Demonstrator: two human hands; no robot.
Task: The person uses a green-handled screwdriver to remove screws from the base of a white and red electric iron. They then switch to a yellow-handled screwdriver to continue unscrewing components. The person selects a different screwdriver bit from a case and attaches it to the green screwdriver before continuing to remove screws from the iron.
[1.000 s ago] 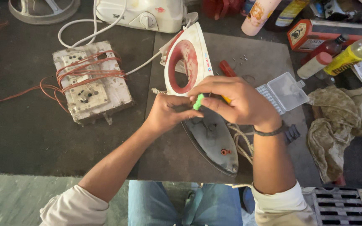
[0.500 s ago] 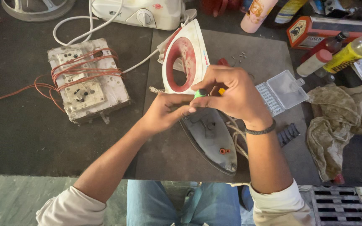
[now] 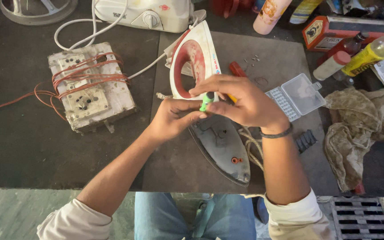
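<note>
Left hand point(image 3: 174, 118) and right hand point(image 3: 241, 103) meeting above the middle of the dark tabletop point(image 3: 23, 146), over an opened clothes iron. Right hand fingers point(image 3: 210, 91) curled and pinching a small green-tipped tool point(image 3: 206, 101), likely a screwdriver with a bit of yellow handle showing behind the knuckles. Left hand fingers pressed together, thumb and forefinger closing on the lower end of the same green tool; cannot tell whether anything else sits between them. Dark band on right wrist.

Iron in two parts: grey soleplate point(image 3: 221, 146) lying flat on a grey mat point(image 3: 272, 58) just under the hands, small red knob near its tip; white and red iron cover point(image 3: 194, 60) standing tilted behind the hands, touching the soleplate's rear. Beige cord point(image 3: 250, 146) looping beside the soleplate, under the right wrist.

Left of the mat: dirty white switchboard point(image 3: 90, 91) wrapped with red wire point(image 3: 32, 95). Top edge: white appliance point(image 3: 143, 13) with a white cable. Right of the hands: clear plastic parts box point(image 3: 296, 95), lid open; red screwdriver handle point(image 3: 237, 69) just behind the right hand; crumpled rag point(image 3: 361, 129) further right; bottles point(image 3: 361, 58) at upper right.
</note>
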